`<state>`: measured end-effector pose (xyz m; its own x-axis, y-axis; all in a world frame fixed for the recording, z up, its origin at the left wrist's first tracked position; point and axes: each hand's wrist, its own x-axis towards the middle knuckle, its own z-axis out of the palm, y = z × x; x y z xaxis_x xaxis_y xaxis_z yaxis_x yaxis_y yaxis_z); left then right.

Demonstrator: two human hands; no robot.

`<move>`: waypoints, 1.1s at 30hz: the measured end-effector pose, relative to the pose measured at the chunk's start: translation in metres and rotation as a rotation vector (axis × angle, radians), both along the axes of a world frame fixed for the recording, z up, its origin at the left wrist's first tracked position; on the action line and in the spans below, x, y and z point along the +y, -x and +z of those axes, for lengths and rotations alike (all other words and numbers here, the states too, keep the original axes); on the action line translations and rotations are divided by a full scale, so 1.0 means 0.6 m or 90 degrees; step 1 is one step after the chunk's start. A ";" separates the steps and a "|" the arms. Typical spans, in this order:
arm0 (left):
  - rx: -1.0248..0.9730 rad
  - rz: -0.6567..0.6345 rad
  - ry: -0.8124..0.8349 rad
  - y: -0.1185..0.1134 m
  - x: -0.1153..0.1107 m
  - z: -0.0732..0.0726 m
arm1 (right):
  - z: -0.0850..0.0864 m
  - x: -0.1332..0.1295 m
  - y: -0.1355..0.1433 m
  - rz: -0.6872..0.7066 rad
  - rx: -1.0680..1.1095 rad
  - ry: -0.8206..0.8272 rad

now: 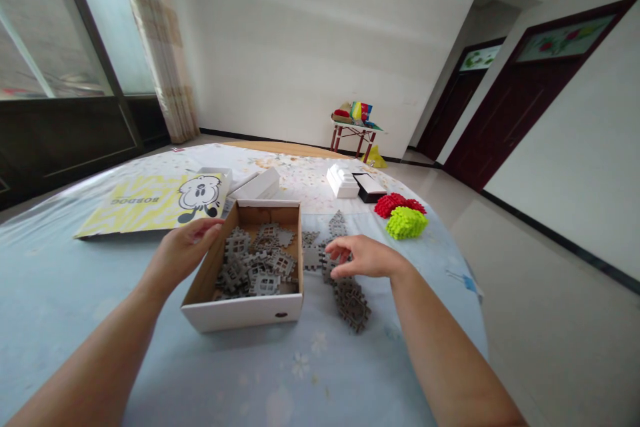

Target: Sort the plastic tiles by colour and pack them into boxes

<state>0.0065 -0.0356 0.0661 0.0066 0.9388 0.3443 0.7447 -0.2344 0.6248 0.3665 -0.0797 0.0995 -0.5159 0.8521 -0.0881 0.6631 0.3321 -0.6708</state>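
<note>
A white cardboard box with a brown inside stands on the table in front of me. Several grey interlocking pieces lie loose in it. At its left wall is my left hand, its fingers curled at the upper rim; what they grip, if anything, is hidden. Right of the box, more grey pieces lie joined or stacked in a row on the cloth. Over the middle of that row hovers my right hand, fingers bent and apart, with nothing visible in them.
A yellow-and-white lid with a cartoon lies at the left. White boxes, a black-and-white box, and red and green piles stand farther back on the round table.
</note>
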 end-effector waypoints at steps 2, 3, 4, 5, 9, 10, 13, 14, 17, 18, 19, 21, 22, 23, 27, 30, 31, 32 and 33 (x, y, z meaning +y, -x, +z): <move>0.001 -0.002 0.001 0.000 0.001 -0.001 | -0.009 -0.004 -0.011 0.028 -0.081 0.007; 0.000 -0.002 0.000 0.000 0.001 -0.001 | -0.012 -0.006 -0.014 0.039 -0.112 -0.004; -0.002 -0.001 0.000 0.000 0.001 -0.001 | -0.015 -0.010 -0.017 0.048 -0.136 -0.017; -0.005 0.000 0.001 0.000 0.001 -0.001 | -0.017 -0.013 -0.019 0.057 -0.154 -0.030; -0.010 -0.003 0.001 0.000 0.001 -0.003 | -0.024 -0.027 -0.024 0.085 -0.194 -0.062; -0.011 -0.006 0.001 0.001 0.002 -0.004 | -0.027 -0.030 -0.025 0.085 -0.203 -0.068; -0.018 -0.008 -0.002 0.003 0.005 -0.009 | -0.037 -0.032 -0.025 0.060 -0.236 -0.083; -0.018 -0.007 -0.003 0.004 0.006 -0.010 | -0.039 -0.030 -0.024 0.053 -0.244 -0.086; -0.016 -0.004 -0.004 0.006 0.009 -0.012 | -0.044 -0.023 -0.023 0.037 -0.241 -0.099; -0.017 -0.004 -0.005 0.006 0.009 -0.012 | -0.045 -0.019 -0.023 0.031 -0.232 -0.107; -0.018 -0.006 -0.006 0.006 0.009 -0.012 | -0.045 -0.015 -0.022 0.024 -0.222 -0.116; -0.020 -0.009 -0.009 0.005 0.008 -0.012 | -0.046 -0.008 -0.022 0.019 -0.209 -0.131; -0.019 -0.012 -0.008 0.005 0.008 -0.011 | -0.047 -0.006 -0.022 0.023 -0.205 -0.134; -0.018 -0.014 -0.007 0.004 0.007 -0.011 | -0.048 -0.003 -0.022 0.027 -0.202 -0.134; -0.018 -0.006 -0.001 0.003 0.008 -0.011 | -0.052 -0.001 -0.025 0.007 -0.169 -0.109; -0.018 -0.009 -0.003 0.003 0.010 -0.011 | -0.056 0.000 -0.028 -0.050 -0.111 -0.085; -0.017 -0.011 -0.004 0.003 0.010 -0.011 | -0.059 0.001 -0.029 -0.074 -0.087 -0.076; -0.016 -0.012 -0.005 0.003 0.010 -0.011 | -0.061 0.002 -0.031 -0.094 -0.061 -0.067; -0.017 -0.013 -0.007 0.002 0.009 -0.011 | -0.064 0.004 -0.034 -0.109 -0.032 -0.055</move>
<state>0.0050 -0.0301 0.0598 0.0159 0.9349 0.3546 0.7234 -0.2556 0.6414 0.3870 -0.0773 0.0613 -0.3588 0.9328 -0.0328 0.7473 0.2661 -0.6089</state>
